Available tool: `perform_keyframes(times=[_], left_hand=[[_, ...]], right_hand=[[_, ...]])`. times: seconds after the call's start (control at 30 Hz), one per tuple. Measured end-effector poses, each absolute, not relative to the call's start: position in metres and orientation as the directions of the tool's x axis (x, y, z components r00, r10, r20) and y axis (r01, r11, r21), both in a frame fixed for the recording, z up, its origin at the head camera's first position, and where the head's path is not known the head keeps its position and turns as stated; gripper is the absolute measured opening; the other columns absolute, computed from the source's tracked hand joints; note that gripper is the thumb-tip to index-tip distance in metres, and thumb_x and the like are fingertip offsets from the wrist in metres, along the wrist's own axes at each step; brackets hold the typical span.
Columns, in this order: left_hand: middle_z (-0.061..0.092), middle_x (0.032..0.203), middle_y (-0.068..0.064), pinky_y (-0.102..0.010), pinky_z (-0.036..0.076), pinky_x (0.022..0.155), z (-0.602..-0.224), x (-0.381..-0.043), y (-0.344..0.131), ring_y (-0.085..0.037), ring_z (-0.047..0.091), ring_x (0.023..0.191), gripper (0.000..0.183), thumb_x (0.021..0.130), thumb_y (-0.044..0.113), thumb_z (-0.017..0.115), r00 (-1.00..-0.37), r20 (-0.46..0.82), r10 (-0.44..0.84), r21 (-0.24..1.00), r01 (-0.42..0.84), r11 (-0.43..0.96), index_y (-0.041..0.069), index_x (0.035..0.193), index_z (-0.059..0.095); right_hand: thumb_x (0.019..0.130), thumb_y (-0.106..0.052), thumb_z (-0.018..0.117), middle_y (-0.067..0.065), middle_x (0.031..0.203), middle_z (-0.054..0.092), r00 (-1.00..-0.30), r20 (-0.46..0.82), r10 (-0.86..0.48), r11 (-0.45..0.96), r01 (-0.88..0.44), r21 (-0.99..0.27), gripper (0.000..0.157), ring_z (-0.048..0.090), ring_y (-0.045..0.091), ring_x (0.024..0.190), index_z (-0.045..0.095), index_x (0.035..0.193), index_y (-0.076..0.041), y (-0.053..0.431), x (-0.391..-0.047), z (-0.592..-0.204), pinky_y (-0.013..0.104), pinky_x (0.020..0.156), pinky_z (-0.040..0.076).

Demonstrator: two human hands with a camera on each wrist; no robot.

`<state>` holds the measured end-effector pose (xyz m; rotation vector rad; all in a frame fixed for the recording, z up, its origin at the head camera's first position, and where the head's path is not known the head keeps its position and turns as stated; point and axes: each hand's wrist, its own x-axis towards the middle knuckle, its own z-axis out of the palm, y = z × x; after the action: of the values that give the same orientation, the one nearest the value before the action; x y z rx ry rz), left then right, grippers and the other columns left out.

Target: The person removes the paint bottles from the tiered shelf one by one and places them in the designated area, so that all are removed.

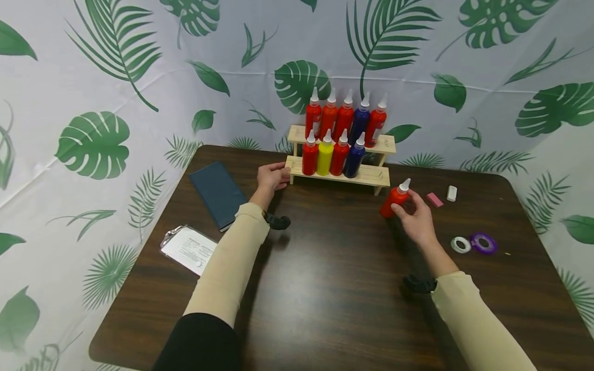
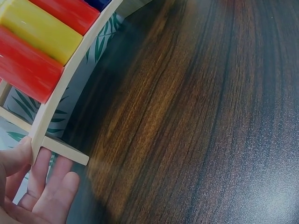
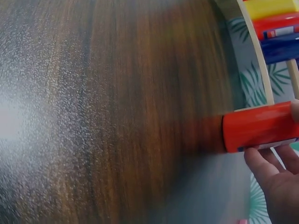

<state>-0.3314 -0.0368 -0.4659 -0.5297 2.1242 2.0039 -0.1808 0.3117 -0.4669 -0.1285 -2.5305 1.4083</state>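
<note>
A two-tier wooden rack (image 1: 381, 178) stands at the table's back, bearing several squeeze bottles with white pointed nozzles. Red ones fill most of the upper tier, with a blue bottle (image 1: 360, 123) among them. On the lower tier a yellow bottle (image 1: 325, 157) stands between two red ones, and another blue bottle (image 1: 354, 162) ends the row. My left hand (image 1: 274, 176) pinches the rack's lower left end, thumb above and fingers beneath in the left wrist view. Right of the rack, my right hand (image 1: 416, 216) grips a red squeeze bottle (image 3: 259, 127), which tilts slightly.
A dark blue notebook (image 1: 218, 193) and a clipboard with paper (image 1: 189, 249) lie at the left. Toward the right are a pink eraser (image 1: 434, 200), a white eraser (image 1: 451, 193), a white tape roll (image 1: 456, 244) and a purple ring (image 1: 493, 245). A leaf-patterned cloth hangs behind the table.
</note>
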Motion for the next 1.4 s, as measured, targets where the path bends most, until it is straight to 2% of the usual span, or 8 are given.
perform_keyframes(times=[0.23,0.43,0.57,0.67,0.77,0.87,1.1,1.4], left_hand=[[0.073,0.099,-0.01,-0.034,0.058,0.072,-0.466,-0.331,-0.032,-0.022,0.071,0.087,0.031,0.089,0.02,0.07,-0.927,-0.357,-0.117,0.931,-0.363,0.034,0.013,0.119,0.069],[0.072,0.099,-0.011,-0.033,0.058,0.071,-0.464,-0.33,-0.034,-0.024,0.071,0.088,0.031,0.089,0.019,0.07,-0.926,-0.357,-0.125,0.931,-0.364,0.036,0.012,0.119,0.069],[0.072,0.098,-0.011,-0.033,0.058,0.071,-0.466,-0.331,-0.036,-0.023,0.071,0.087,0.031,0.089,0.02,0.07,-0.924,-0.359,-0.135,0.929,-0.368,0.046,0.012,0.118,0.069],[0.072,0.097,-0.01,-0.034,0.058,0.072,-0.467,-0.332,-0.037,-0.023,0.071,0.086,0.031,0.088,0.02,0.071,-0.923,-0.358,-0.139,0.928,-0.368,0.051,0.012,0.118,0.069],[0.072,0.097,-0.011,-0.035,0.058,0.073,-0.468,-0.333,-0.038,-0.024,0.071,0.087,0.031,0.088,0.02,0.071,-0.922,-0.361,-0.139,0.928,-0.371,0.048,0.012,0.118,0.069],[0.072,0.098,-0.011,-0.036,0.058,0.075,-0.468,-0.333,-0.038,-0.024,0.071,0.088,0.031,0.088,0.02,0.071,-0.921,-0.365,-0.135,0.926,-0.374,0.047,0.012,0.118,0.069],[0.072,0.098,-0.011,-0.035,0.058,0.073,-0.467,-0.333,-0.041,-0.023,0.071,0.087,0.031,0.088,0.02,0.071,-0.925,-0.348,-0.155,0.931,-0.36,0.058,0.013,0.118,0.07],[0.072,0.097,-0.01,-0.031,0.058,0.068,-0.466,-0.332,-0.039,-0.019,0.071,0.081,0.032,0.088,0.02,0.071,-0.926,-0.353,-0.136,0.93,-0.363,0.061,0.013,0.119,0.069]], right_hand=[[0.091,-0.016,0.067,0.029,0.135,0.048,-0.967,0.2,0.159,0.62,-0.06,-0.783,0.064,0.049,0.045,0.121,0.036,0.144,0.0,0.319,-0.174,-0.437,0.057,0.1,0.039],[0.092,-0.023,0.065,0.023,0.141,0.045,-0.956,0.284,0.076,0.817,-0.103,-0.567,0.064,0.044,0.042,0.126,0.036,0.147,-0.009,0.309,-0.179,-0.385,0.06,0.099,0.038],[0.093,-0.029,0.061,0.024,0.148,0.036,-0.977,0.211,0.002,0.89,-0.095,-0.446,0.068,0.035,0.045,0.132,0.03,0.151,-0.011,0.289,-0.195,-0.357,0.064,0.104,0.029],[0.094,-0.033,0.059,0.026,0.149,0.032,-0.992,0.117,-0.035,0.917,-0.079,-0.392,0.072,0.031,0.046,0.134,0.025,0.152,-0.009,0.27,-0.212,-0.348,0.065,0.105,0.027],[0.094,-0.035,0.058,0.027,0.148,0.034,-0.998,0.046,-0.037,0.91,-0.053,-0.411,0.075,0.034,0.045,0.132,0.021,0.152,-0.007,0.252,-0.231,-0.349,0.063,0.105,0.029],[0.094,-0.033,0.058,0.024,0.146,0.038,-1.0,0.03,-0.001,0.869,-0.016,-0.494,0.074,0.037,0.043,0.132,0.022,0.152,-0.006,0.24,-0.25,-0.358,0.061,0.106,0.03],[0.095,-0.029,0.06,0.02,0.145,0.042,-0.989,0.101,0.108,0.695,0.002,-0.719,0.067,0.042,0.037,0.131,0.028,0.15,-0.009,0.224,-0.278,-0.394,0.052,0.109,0.033],[0.094,-0.021,0.061,0.021,0.14,0.048,-0.959,0.205,0.195,0.614,-0.044,-0.788,0.056,0.045,0.034,0.129,0.039,0.143,-0.004,0.216,-0.281,-0.414,0.045,0.111,0.03]])
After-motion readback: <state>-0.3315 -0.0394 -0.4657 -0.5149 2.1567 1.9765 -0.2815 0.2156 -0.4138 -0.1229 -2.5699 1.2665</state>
